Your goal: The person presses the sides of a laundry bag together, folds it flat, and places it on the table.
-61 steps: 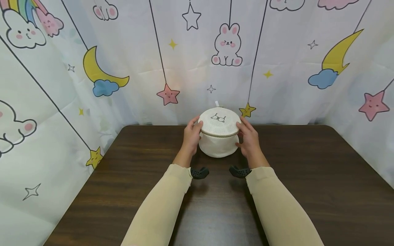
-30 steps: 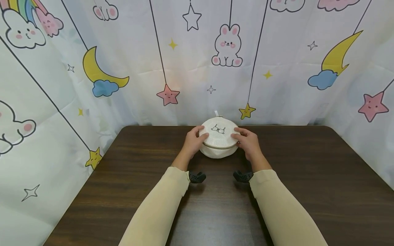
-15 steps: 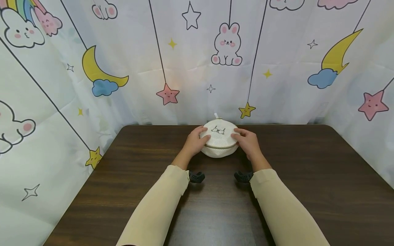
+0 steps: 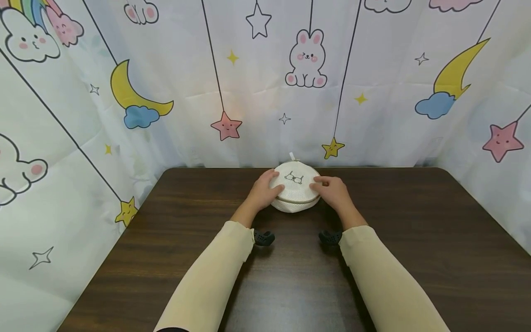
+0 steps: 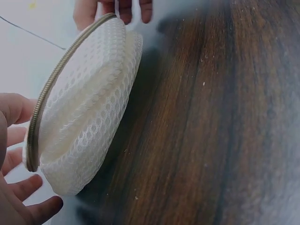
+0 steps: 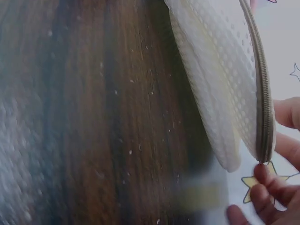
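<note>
A round white mesh laundry bag (image 4: 296,190) with a bra print on its lid sits squashed low near the table's far edge. Its brass-coloured zipper (image 5: 46,93) runs round the lid's rim, and the mesh side below is folded in a deep crease. My left hand (image 4: 262,190) holds the rim on the left, thumb on top of the lid. On the opposite side my right hand (image 4: 334,192) grips the rim, its thumb and forefinger over the lid. In the right wrist view, several lower fingertips (image 6: 261,196) hang beside the bag's side.
The dark wooden table (image 4: 186,258) stretches out around the bag. Close behind its far edge hangs a white curtain (image 4: 257,83) printed with rabbits, moons and stars. Black wrist devices (image 4: 263,238) sit at both sleeve cuffs.
The bag was taller two seconds ago; its side has since been squashed down under the lid. Both hands have moved lower and further over the lid. In the last half second little differs.
</note>
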`<action>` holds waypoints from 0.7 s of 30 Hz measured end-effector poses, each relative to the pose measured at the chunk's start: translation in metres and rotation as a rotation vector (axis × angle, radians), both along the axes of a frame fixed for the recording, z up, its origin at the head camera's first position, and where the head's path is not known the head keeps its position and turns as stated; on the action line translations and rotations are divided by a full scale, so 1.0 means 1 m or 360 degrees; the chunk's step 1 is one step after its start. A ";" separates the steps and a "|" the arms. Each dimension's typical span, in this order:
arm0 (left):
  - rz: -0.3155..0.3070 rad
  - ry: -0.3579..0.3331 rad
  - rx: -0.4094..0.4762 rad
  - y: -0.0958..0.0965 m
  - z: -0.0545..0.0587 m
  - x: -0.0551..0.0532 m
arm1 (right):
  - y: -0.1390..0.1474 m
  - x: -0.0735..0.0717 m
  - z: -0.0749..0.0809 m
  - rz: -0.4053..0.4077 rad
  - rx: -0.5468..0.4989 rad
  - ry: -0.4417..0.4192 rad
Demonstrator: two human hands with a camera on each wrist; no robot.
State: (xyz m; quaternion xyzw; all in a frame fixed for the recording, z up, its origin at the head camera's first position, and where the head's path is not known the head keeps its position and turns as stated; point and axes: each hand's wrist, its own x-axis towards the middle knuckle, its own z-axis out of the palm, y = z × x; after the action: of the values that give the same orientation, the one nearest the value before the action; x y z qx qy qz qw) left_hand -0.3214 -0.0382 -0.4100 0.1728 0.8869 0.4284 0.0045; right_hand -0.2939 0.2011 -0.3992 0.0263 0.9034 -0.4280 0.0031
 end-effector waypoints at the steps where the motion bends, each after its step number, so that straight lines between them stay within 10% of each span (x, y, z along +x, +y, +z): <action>1: -0.0010 0.0013 -0.0018 0.000 0.001 0.000 | 0.001 -0.001 0.000 0.0028 0.0056 0.0051; 10: -0.0107 0.0011 -0.0197 0.003 0.008 -0.001 | -0.002 -0.011 0.005 0.0408 0.0222 0.0101; 21: -0.0145 -0.0083 -0.0322 0.004 0.005 -0.006 | -0.003 -0.017 0.005 0.0460 0.0315 -0.0074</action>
State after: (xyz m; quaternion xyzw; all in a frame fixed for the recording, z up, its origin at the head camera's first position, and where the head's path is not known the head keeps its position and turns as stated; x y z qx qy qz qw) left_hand -0.3273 -0.0339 -0.4054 0.2004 0.9163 0.3406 0.0646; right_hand -0.3112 0.1976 -0.3940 -0.0939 0.9352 -0.3312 0.0828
